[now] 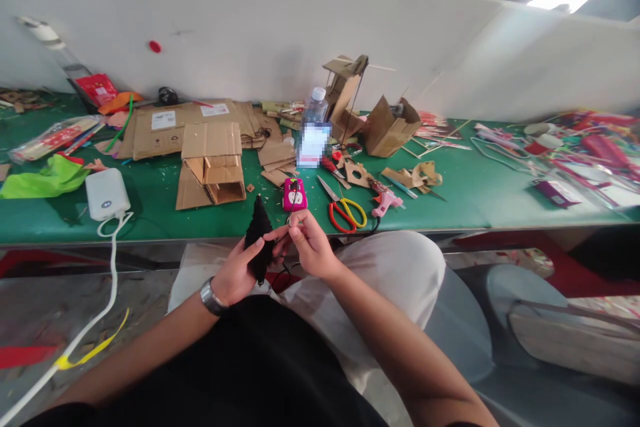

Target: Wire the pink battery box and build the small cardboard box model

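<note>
black textured piece (259, 230): ridged edges, pointed ends, lower-left of magenta box (299, 199) | left hand (240, 270): closed, thumb over it | right hand (314, 248): fingertips pinched on black strand (292, 209)

On the table (150, 221), a power bank (107, 192) lies left of a cardboard box (213, 141); a bottle (316, 109) stands farther back, to the box's right. Scissors (341, 200) lie before the bottle, a glue gun (387, 201) to their right. At the near edge, a cord bundle (258, 233) is in the left hand (239, 271).
</note>
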Demonstrator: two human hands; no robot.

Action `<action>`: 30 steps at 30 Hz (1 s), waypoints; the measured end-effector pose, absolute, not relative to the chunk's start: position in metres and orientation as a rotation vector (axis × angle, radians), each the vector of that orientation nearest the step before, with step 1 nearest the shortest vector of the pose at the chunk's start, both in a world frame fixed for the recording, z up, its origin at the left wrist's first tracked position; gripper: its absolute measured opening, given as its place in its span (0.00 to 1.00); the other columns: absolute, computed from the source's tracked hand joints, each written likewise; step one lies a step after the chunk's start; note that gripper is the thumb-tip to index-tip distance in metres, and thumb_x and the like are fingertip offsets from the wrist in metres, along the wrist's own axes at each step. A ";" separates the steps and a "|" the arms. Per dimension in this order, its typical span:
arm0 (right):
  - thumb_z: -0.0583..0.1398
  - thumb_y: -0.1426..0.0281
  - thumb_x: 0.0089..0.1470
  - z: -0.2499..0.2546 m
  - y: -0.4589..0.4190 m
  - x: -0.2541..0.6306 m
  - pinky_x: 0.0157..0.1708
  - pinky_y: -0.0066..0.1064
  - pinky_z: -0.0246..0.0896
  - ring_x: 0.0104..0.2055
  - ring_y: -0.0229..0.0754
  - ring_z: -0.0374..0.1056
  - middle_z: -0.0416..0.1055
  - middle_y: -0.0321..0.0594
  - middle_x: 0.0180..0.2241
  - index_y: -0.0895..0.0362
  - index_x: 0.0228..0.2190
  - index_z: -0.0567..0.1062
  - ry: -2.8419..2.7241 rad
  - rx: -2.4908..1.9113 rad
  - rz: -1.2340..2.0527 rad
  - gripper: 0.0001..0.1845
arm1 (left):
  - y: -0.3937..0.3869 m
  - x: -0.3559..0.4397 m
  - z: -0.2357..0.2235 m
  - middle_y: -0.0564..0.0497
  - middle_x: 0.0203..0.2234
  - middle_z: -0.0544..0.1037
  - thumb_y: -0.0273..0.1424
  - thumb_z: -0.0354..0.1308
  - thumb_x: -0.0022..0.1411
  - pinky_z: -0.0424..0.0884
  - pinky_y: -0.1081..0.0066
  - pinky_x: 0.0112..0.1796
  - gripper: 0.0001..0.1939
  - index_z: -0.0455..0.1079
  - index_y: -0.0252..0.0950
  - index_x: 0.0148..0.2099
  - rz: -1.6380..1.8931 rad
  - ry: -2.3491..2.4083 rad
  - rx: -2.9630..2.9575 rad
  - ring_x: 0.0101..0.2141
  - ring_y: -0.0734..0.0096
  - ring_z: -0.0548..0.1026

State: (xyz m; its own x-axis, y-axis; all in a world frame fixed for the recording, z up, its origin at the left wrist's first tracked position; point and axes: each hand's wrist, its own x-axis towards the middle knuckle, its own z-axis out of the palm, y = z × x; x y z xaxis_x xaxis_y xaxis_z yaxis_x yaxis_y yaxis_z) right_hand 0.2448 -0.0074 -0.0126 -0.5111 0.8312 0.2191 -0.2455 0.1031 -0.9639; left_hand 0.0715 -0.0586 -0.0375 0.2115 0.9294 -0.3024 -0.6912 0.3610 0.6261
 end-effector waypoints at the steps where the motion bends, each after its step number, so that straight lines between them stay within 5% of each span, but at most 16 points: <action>1: 0.56 0.47 0.70 -0.011 -0.006 0.246 0.26 0.31 0.71 0.27 0.40 0.77 0.83 0.40 0.37 0.48 0.39 0.56 -1.470 -0.600 1.567 0.21 | -0.058 0.071 -0.038 0.48 0.36 0.82 0.38 0.75 0.59 0.81 0.62 0.42 0.19 0.77 0.34 0.48 1.168 0.726 0.384 0.37 0.64 0.82; 11: 0.62 0.48 0.67 -0.001 0.021 0.270 0.20 0.25 0.64 0.18 0.34 0.61 0.63 0.22 0.20 0.49 0.39 0.60 -1.150 -0.698 1.296 0.22 | -0.053 0.045 -0.038 0.47 0.43 0.85 0.36 0.72 0.62 0.84 0.59 0.42 0.21 0.75 0.38 0.55 1.223 0.761 0.246 0.38 0.61 0.84; 23: 0.67 0.50 0.62 0.015 0.028 0.284 0.18 0.23 0.60 0.19 0.34 0.55 0.58 0.23 0.20 0.49 0.38 0.63 -1.045 -0.722 1.207 0.22 | -0.060 0.009 -0.041 0.46 0.51 0.84 0.41 0.68 0.66 0.81 0.57 0.51 0.24 0.73 0.41 0.61 1.241 0.655 0.290 0.48 0.60 0.83; 30: 0.68 0.49 0.61 0.018 0.031 0.287 0.18 0.21 0.60 0.19 0.33 0.54 0.57 0.22 0.19 0.49 0.38 0.63 -1.017 -0.718 1.194 0.23 | -0.061 0.003 -0.026 0.50 0.42 0.82 0.40 0.70 0.63 0.82 0.57 0.50 0.26 0.73 0.40 0.60 1.292 0.680 0.229 0.42 0.64 0.82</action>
